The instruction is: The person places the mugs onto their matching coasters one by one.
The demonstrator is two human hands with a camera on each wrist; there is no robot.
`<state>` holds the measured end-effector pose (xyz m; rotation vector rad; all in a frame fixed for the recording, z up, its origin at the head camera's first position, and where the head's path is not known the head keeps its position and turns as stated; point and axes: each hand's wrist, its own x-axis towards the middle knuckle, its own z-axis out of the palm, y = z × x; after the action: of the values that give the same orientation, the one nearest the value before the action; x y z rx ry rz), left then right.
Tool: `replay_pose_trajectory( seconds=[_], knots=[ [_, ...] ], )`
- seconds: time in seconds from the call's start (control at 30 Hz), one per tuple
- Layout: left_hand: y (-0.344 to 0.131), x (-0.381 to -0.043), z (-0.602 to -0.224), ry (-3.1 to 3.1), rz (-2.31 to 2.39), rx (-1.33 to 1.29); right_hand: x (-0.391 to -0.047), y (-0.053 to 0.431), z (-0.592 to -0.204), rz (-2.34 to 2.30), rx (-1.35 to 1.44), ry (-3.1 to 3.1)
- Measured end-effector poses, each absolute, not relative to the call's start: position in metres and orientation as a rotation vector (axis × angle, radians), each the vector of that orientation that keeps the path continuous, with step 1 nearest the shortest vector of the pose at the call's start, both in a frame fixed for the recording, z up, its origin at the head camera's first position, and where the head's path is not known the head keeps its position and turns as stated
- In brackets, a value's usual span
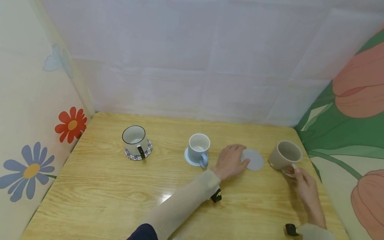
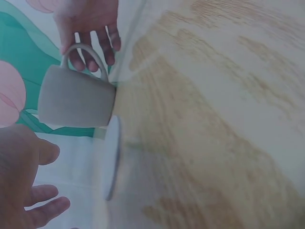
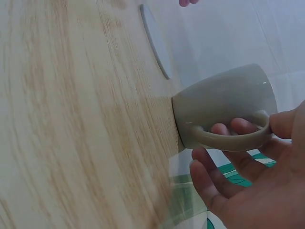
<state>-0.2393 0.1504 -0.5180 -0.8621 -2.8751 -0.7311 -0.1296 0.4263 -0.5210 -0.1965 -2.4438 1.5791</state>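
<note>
A beige mug stands upright at the right side of the table. My right hand holds it by its handle, and in the right wrist view some fingers pass through the handle loop while the thumb presses on top. To the left of the mug lies a round grey coaster, bare on top. My left hand is beside the coaster with its fingers relaxed and nothing in its grasp. The left wrist view shows this hand apart from the coaster.
A blue-and-white mug stands on a light blue coaster in the middle. Farther left, a white mug with a dark rim and handle sits on a checked coaster. Cloth walls surround the wooden table.
</note>
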Motion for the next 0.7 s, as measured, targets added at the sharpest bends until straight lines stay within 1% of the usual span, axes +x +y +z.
replay_pose_trajectory(
  seconds=[0.13, 0.3, 0.7],
  knots=[
    [0.152, -0.24, -0.525, -2.896, -0.739, -0.851, -0.131, 0.428, -0.522, 1.747, -0.134, -2.356],
    [0.154, -0.243, -0.529, -2.94, -0.727, -0.86, -0.13, 0.428, -0.521, 1.844, -0.116, -2.335],
    [0.158, -0.246, -0.535, -2.996, -0.636, -0.871, -0.131, 0.428, -0.518, 1.957, -0.082, -2.256]
  ],
)
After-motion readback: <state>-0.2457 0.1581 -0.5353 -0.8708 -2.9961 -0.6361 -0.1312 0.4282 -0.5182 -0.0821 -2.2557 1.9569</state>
